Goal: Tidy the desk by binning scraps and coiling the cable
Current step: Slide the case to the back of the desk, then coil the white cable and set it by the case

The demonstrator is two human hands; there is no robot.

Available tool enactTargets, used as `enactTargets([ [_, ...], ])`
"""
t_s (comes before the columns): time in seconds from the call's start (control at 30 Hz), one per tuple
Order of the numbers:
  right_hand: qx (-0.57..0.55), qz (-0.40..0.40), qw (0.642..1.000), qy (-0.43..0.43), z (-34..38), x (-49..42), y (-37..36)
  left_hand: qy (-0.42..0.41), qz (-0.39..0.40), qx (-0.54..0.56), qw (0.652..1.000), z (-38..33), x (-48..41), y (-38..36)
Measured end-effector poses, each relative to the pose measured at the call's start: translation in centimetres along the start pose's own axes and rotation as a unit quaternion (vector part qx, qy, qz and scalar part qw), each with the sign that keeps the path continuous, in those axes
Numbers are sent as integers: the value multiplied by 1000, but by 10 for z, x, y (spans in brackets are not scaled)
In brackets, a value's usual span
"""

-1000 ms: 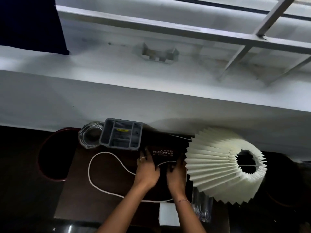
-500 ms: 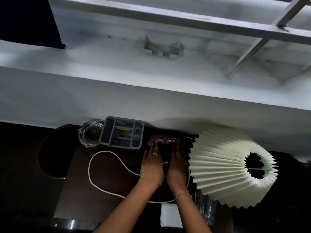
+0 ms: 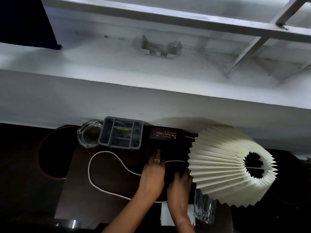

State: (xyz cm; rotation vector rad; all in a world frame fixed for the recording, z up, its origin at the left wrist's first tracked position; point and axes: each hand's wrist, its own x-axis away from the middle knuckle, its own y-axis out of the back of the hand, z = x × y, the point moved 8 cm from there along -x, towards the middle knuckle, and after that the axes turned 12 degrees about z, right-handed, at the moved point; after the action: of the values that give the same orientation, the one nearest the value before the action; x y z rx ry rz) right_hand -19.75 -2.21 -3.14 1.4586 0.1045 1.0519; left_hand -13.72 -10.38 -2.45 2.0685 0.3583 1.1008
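Observation:
A white cable point(image 3: 104, 153) lies in a loose loop on the dark brown desk point(image 3: 107, 202), and one run passes under my hands toward the lamp. My left hand point(image 3: 153, 175), with a ring on it, lies flat and holds nothing, fingers pointing at the wall. My right hand point(image 3: 180, 187) rests beside it against the lampshade's edge, also holding nothing. Between my hands lies a flat black item that I cannot identify. A maroon glasses case point(image 3: 165, 135) sits against the wall beyond my fingers, apart from them. White paper point(image 3: 166, 216) shows under my right wrist.
A grey compartment organiser point(image 3: 102, 137) and a glass ashtray point(image 3: 89, 137) stand at the back by the wall. A cream pleated lampshade point(image 3: 223, 165) lies tilted on the right above a clear glass piece point(image 3: 204, 211). A dark red-rimmed round container point(image 3: 40, 153) sits left of the desk.
Both hands pushed the glasses case back against the wall, let go of it and drew back toward me. The cable loop has not moved.

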Motion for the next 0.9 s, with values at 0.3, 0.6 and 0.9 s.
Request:
enactTargets([
  [0.3, -132, 71, 983, -111, -25, 11, -41, 58, 85, -88, 991, 14, 15, -32],
  [0.6, -239, 41, 958, -154, -31, 11, -39, 55, 57, -92, 993, 35, 29, -23],
  [0.9, -300, 37, 950, -79, 2, 8, -38, 66, 45, -71, 994, 54, 54, -24],
])
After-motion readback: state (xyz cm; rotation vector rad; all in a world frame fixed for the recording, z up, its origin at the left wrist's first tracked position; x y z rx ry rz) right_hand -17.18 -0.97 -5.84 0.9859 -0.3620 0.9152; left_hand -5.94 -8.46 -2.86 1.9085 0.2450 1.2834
